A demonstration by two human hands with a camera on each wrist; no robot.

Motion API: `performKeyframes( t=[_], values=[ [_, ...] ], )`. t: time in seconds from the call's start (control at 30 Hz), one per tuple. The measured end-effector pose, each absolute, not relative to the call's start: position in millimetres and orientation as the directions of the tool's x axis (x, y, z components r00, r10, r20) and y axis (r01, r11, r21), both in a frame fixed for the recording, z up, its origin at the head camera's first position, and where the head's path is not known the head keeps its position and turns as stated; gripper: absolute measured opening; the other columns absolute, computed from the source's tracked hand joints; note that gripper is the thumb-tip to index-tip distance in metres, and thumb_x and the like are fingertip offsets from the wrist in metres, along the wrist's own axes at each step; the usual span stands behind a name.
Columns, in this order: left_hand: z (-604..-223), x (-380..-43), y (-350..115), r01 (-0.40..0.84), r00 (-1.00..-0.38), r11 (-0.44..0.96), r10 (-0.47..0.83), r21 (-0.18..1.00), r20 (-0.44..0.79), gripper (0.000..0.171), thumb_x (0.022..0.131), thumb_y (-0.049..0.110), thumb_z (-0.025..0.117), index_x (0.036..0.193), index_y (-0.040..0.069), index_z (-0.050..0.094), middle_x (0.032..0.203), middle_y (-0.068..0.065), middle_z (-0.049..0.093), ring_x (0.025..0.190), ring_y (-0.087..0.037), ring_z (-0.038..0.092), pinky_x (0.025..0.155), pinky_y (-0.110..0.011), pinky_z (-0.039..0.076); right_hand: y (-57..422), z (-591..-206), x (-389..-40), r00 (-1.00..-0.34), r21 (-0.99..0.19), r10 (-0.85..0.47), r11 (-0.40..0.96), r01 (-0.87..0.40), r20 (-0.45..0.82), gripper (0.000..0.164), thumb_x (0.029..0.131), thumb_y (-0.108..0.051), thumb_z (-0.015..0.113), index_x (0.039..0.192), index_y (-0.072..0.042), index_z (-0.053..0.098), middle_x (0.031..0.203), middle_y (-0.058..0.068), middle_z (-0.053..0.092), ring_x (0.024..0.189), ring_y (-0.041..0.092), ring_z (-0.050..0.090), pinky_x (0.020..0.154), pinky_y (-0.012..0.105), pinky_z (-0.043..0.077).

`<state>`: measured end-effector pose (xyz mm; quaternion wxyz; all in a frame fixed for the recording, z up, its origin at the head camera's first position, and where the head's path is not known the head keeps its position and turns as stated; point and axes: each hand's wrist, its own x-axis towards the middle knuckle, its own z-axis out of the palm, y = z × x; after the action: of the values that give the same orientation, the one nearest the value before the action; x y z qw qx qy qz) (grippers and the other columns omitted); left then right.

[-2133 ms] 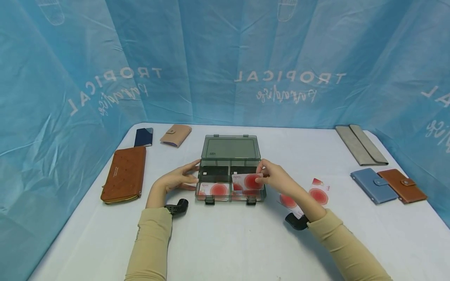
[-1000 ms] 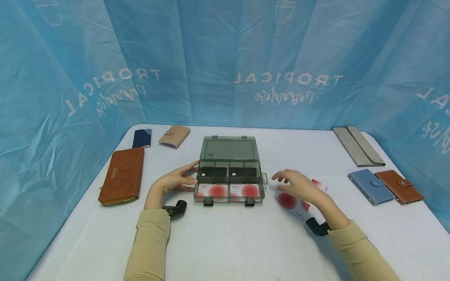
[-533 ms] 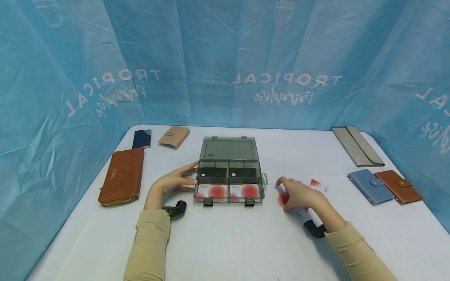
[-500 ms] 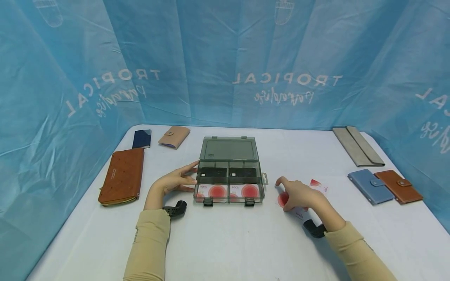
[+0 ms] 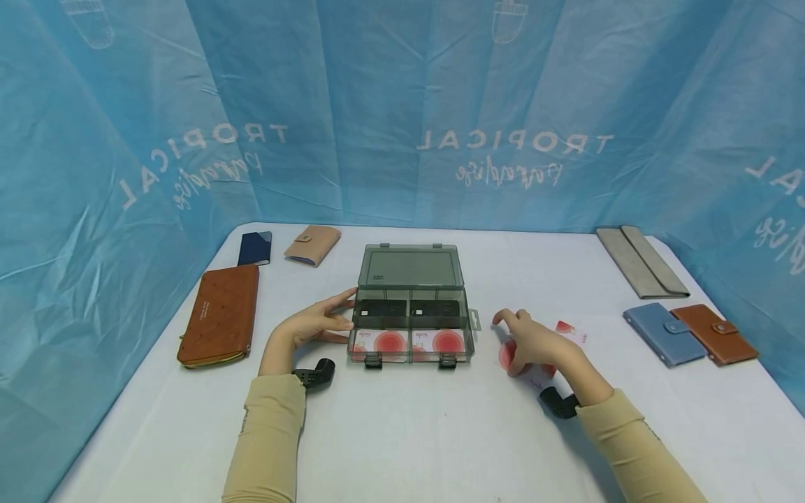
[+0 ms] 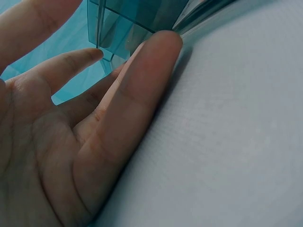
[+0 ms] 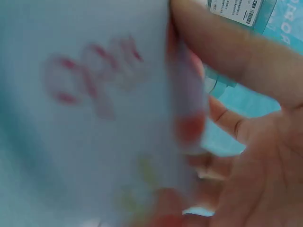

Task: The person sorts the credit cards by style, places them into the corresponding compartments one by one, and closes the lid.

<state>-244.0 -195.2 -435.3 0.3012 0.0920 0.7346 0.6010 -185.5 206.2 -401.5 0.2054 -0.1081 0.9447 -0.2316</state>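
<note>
A hinged, see-through grey-green case [image 5: 411, 267] lies with its lid raised mid-table. Its front compartments hold white cards [image 5: 390, 342] printed with red circles; black cards [image 5: 435, 309] are in the back ones. My left hand [image 5: 311, 325] rests against the case's left side, fingers extended, as the left wrist view also shows. Right of the case, my right hand [image 5: 534, 346] pinches a red-and-white card [image 5: 506, 354] between thumb and fingers. That card [image 7: 94, 94] looks large and blurred in the right wrist view. Another card [image 5: 571, 332] lies partly behind the hand.
On the left lie a brown zip wallet [image 5: 220, 314], a navy card holder [image 5: 254, 248] and a tan snap wallet [image 5: 312, 244]. To the right are a grey folding pouch [image 5: 641, 262], a blue wallet [image 5: 666, 334] and a brown one [image 5: 715, 334].
My right hand has let a card go in the front right compartment, moved right to the loose cards and taken hold of one. My left hand has stayed at the case's side.
</note>
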Motion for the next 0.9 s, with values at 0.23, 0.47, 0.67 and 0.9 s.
performKeyframes(
  t=[0.23,0.47,0.67,0.9],
  values=[
    [-432,-242,-195,-0.225,-0.801,0.259,0.5,0.939,-0.33,0.085,0.084,0.003,0.063,0.15,0.019,0.012,0.15,-0.022,0.011,0.093,-0.018,0.054,0.092,-0.045,0.048,211,-396,-194,-0.933,-0.557,-0.296,0.819,-0.137,-0.206,0.026,0.086,-0.001,0.057,0.111,-0.006,0.055,0.103,0.016,0.06,0.09,0.027,0.053,0.068,0.035,0.051],
    [-434,-244,-196,-0.229,-0.8,0.258,0.499,0.939,-0.332,0.084,0.084,0.004,0.063,0.15,0.018,0.012,0.15,-0.021,0.011,0.094,-0.019,0.054,0.092,-0.046,0.048,209,-374,-193,-0.979,-0.66,-0.202,0.74,-0.13,-0.033,0.035,0.091,-0.002,0.05,0.126,-0.004,0.048,0.117,0.024,0.054,0.107,0.038,0.051,0.086,0.051,0.048],
    [-434,-243,-197,-0.226,-0.798,0.26,0.503,0.939,-0.331,0.085,0.085,0.005,0.063,0.15,0.019,0.011,0.15,-0.021,0.011,0.097,-0.02,0.054,0.093,-0.045,0.048,184,-359,-189,-0.989,-0.814,-0.091,0.562,-0.144,0.113,0.045,0.091,0.001,0.051,0.134,-0.009,0.042,0.109,0.019,0.05,0.094,0.03,0.054,0.079,0.038,0.05],
    [-435,-244,-196,-0.224,-0.801,0.253,0.503,0.941,-0.326,0.085,0.084,0.005,0.063,0.15,0.019,0.012,0.151,-0.019,0.011,0.098,-0.02,0.053,0.093,-0.045,0.048,140,-360,-187,-0.971,-0.858,-0.179,0.462,-0.225,0.158,0.033,0.09,-0.002,0.055,0.123,-0.01,0.055,0.111,0.014,0.051,0.086,0.026,0.056,0.072,0.034,0.052]
  ],
)
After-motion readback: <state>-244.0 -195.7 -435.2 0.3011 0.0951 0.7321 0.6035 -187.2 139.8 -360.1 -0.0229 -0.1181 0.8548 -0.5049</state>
